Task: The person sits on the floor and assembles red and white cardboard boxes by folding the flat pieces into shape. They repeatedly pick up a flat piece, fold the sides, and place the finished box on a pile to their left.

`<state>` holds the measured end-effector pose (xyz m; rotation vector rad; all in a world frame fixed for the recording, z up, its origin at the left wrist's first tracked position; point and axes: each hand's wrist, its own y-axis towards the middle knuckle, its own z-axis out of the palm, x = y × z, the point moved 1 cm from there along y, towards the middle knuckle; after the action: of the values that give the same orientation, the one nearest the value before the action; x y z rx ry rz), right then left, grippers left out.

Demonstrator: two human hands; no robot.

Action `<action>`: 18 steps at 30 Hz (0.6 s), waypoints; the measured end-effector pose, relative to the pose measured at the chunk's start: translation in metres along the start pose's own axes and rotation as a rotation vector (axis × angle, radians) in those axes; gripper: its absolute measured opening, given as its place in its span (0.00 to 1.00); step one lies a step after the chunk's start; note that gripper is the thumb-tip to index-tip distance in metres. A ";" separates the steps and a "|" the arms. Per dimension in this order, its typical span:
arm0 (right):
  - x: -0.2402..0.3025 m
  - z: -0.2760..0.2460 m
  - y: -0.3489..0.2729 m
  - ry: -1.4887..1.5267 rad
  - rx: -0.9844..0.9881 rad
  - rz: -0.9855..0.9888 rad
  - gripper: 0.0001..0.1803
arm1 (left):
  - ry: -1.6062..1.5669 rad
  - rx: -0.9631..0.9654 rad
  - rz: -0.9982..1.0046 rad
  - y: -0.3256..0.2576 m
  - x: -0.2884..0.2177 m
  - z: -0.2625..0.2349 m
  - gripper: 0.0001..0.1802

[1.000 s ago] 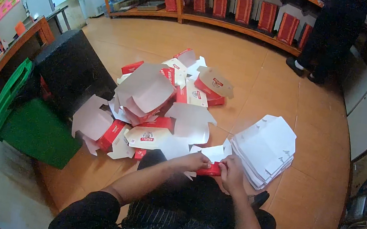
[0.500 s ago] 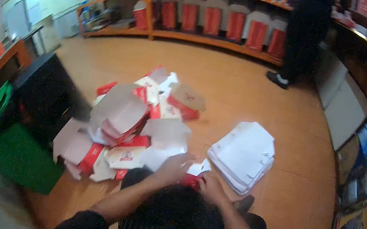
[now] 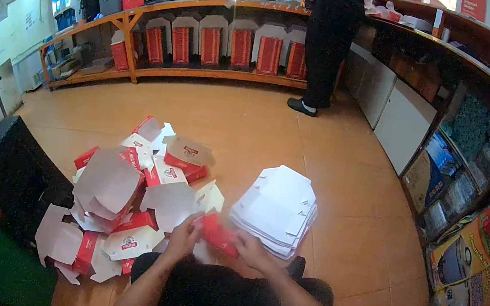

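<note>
Above my lap I hold a red and cream cardboard food box (image 3: 218, 235) between both hands. One cream flap stands up from it on the far side. My left hand (image 3: 184, 237) grips its left end, and the fingers of my right hand (image 3: 250, 250) close on its right end. A loose pile of folded red-and-cream boxes (image 3: 108, 179) lies on the floor beyond my left hand, some with their lids open. Just past my right hand is a stack of flat white card blanks (image 3: 275, 203).
A person in dark clothes (image 3: 329, 37) stands at the far counter. Stacked red boxes (image 3: 241, 47) line the wooden shelf (image 3: 174, 70). A black bin-like object (image 3: 24, 158) and a green one (image 3: 8, 253) stand at left. Shelves of packages (image 3: 463, 164) run along the right.
My view has swung to the right and up. My hands have drawn farther apart, and more of the red box and its upright cream flap shows between them.
</note>
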<state>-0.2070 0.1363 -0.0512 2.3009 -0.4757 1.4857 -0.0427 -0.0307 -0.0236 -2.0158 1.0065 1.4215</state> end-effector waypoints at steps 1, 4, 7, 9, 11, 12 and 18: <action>-0.001 0.001 0.002 0.001 -0.001 -0.008 0.12 | -0.029 0.024 0.009 0.007 0.003 -0.003 0.23; -0.008 0.005 0.006 -0.047 -0.087 -0.080 0.13 | -0.022 0.127 0.103 0.016 0.014 -0.011 0.23; -0.009 0.003 0.007 -0.107 -0.033 -0.066 0.13 | -0.137 0.084 0.049 0.024 0.026 -0.008 0.21; -0.016 0.006 0.009 -0.126 -0.069 -0.101 0.13 | -0.168 0.037 -0.017 0.025 0.032 -0.006 0.18; -0.022 0.004 0.009 -0.255 -0.054 -0.026 0.14 | -0.109 0.034 -0.058 0.022 0.030 -0.001 0.15; -0.025 0.004 0.009 -0.256 -0.073 -0.008 0.14 | -0.156 0.053 -0.022 0.024 0.030 0.001 0.14; -0.015 0.005 0.006 -0.279 0.134 -0.024 0.16 | 0.336 0.246 0.056 0.012 0.013 0.003 0.12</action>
<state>-0.2114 0.1297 -0.0662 2.6257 -0.4318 1.2236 -0.0517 -0.0396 -0.0370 -2.0918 1.3165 0.9448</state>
